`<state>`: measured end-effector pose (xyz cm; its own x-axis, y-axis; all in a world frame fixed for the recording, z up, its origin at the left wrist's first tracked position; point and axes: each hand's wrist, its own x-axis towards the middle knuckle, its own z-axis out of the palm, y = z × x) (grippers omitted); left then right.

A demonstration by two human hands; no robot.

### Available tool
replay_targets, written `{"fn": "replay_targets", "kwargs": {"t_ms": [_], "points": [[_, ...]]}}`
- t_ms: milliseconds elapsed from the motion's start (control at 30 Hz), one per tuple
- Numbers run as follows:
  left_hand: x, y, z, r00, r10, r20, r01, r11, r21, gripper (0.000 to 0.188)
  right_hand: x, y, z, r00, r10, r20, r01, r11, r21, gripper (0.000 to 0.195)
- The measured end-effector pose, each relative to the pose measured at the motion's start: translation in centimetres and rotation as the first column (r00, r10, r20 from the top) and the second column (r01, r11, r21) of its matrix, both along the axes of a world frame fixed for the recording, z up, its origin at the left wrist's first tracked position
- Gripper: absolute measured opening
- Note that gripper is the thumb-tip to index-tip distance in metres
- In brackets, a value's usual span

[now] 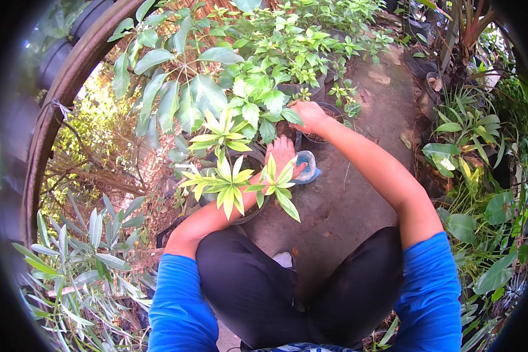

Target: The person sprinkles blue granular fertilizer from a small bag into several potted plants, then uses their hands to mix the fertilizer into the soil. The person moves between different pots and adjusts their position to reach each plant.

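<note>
My left hand (282,156) reaches under a variegated plant (229,180) with yellow-edged leaves. Its back faces up, and the thumb stands apart from the fingers, over the rim of a small clear plastic bag or cup (307,157). Blue granules (302,166) lie inside that container. Farther ahead, my right hand (309,116) is bent down beside a black plastic pot (320,137) filled with brown soil. Green leaves (270,103) partly cover its fingertips, so whether they grip anything is hidden. Another dark pot (257,154) sits below my left wrist.
Bushy potted plants (299,48) crowd the far side, beside a broad-leaved shrub (176,88). A curved rusty metal bar (37,136) borders the left. Bare packed ground (369,132) runs along the middle, with dense foliage (471,176) on the right. My knees are bent close below.
</note>
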<state>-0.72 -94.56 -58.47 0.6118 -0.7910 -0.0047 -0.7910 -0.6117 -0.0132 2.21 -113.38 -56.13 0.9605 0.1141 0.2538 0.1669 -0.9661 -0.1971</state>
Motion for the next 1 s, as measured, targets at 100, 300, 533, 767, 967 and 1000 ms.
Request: {"fn": "replay_targets", "kwargs": {"t_ms": [100,300,533,767,967,1000], "points": [[0.2,0.0,0.1,1.0,0.016,0.023,-0.017,0.997,0.072,0.104,1.9,0.4,-2.4,0.995,0.05,0.082,-0.048,0.998,-0.033,0.018],[0.6,-0.5,-1.8,1.0,0.004,-0.002,-0.004,0.998,0.062,0.11,0.7,0.3,-7.0,1.0,0.0,0.006,0.0,1.0,-0.014,0.02],[1.0,-0.7,-2.4,0.999,0.036,0.039,-0.04,0.993,0.112,0.112,2.1,0.7,-10.1,0.984,0.06,0.169,-0.063,0.998,0.014,0.024],[1.4,-0.3,-3.3,0.998,0.033,0.048,-0.039,0.99,0.135,0.111,2.5,1.6,-10.7,0.98,0.04,0.197,-0.049,0.998,0.038,0.025],[1.6,-1.3,-5.0,0.981,0.025,0.193,-0.046,0.993,0.11,0.109,1.2,0.6,-10.7,0.969,0.086,0.233,-0.083,0.996,-0.023,0.022],[1.6,-1.5,-4.9,0.967,0.016,0.253,-0.039,0.996,0.086,0.108,0.9,0.5,-10.7,0.966,0.075,0.247,-0.08,0.997,0.01,0.021]]}}
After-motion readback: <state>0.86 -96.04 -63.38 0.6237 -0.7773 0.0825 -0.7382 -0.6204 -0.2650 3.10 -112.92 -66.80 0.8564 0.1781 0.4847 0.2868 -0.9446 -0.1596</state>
